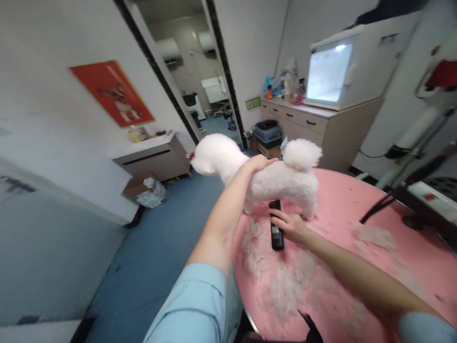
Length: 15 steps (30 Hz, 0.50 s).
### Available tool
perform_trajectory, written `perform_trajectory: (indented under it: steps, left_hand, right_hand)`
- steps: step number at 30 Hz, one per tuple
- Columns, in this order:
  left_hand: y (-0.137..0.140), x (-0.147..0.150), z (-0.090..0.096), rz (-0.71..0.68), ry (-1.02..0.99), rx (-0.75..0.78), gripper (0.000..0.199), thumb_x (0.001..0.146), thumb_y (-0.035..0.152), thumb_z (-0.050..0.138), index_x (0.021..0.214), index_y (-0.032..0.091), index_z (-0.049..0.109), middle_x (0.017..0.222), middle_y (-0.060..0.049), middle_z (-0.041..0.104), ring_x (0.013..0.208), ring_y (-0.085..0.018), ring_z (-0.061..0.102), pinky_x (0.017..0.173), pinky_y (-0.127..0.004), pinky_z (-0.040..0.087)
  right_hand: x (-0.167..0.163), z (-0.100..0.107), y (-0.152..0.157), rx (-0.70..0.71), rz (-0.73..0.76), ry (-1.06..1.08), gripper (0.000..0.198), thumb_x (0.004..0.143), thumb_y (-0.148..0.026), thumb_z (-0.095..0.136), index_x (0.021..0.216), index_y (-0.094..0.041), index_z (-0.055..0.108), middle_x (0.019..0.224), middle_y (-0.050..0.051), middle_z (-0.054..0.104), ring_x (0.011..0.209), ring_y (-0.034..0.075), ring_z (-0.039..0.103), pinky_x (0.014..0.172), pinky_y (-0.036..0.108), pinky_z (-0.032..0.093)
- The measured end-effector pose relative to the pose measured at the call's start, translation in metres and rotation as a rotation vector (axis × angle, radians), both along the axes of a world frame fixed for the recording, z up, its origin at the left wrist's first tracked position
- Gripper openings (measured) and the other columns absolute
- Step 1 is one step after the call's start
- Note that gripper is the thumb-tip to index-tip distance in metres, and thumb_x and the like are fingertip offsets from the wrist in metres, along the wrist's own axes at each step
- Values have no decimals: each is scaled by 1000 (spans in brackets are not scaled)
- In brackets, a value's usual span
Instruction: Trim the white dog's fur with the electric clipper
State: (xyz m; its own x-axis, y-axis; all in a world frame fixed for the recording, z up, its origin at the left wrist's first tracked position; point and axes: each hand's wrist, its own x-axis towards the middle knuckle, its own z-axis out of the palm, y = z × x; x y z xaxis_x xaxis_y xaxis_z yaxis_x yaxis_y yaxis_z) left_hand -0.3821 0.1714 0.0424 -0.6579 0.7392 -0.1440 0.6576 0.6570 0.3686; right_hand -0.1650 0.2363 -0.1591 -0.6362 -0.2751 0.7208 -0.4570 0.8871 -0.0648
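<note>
A fluffy white dog (289, 183) stands on the round pink table (342, 195), facing left with its pompom tail up. My left hand (257, 164) grips it over the back, just behind the neck; some fingers are hidden on the far side. In my right hand (291, 226) is a black hair clipper (276, 238), held upright with the fingers closed round its body. The clipper's top end is close to the dog's belly; whether it touches the coat I cannot tell. Cut white hair (289, 286) lies scattered over the tabletop.
A black jointed arm (389, 200) stands at the table's right side. Behind the dog is a drawer cabinet (300, 116) carrying bottles and a white lit box (330, 71). Over to the left are a low cabinet (157, 157) and a cardboard box (137, 186) on the blue floor.
</note>
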Motion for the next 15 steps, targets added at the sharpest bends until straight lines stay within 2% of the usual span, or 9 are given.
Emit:
perform_trajectory:
  steps: [5,9,12,15]
  left_hand:
    - [-3,10,5,-54,-8,18,61,102,63,48,84,13,76,96,-11,77,96,-25,69,87,-31,50]
    - [-1,10,4,-122,-7,-1,66,103,66,42,97,11,78,118,-16,76,112,-29,69,100,-35,50]
    - [4,1,-3,-134,-38,-7,67,100,69,43,104,12,78,126,-16,74,118,-29,68,102,-36,51]
    - [8,-7,-9,-158,-63,29,68,95,73,49,102,12,79,125,-18,75,119,-31,68,101,-37,52]
  right_hand:
    - [-1,1,13,-25,-28,118,33,95,-9,52,108,-25,77,125,8,79,85,18,78,71,25,60]
    - [-7,-5,16,7,-48,129,36,92,-7,50,107,-24,77,122,9,80,80,18,79,63,26,59]
    - [-12,-12,20,-3,-75,103,34,91,-11,51,106,-26,77,120,8,81,83,20,79,66,28,60]
    - [-21,-17,26,35,-133,141,33,88,-12,49,105,-24,75,114,9,81,87,25,80,65,32,61]
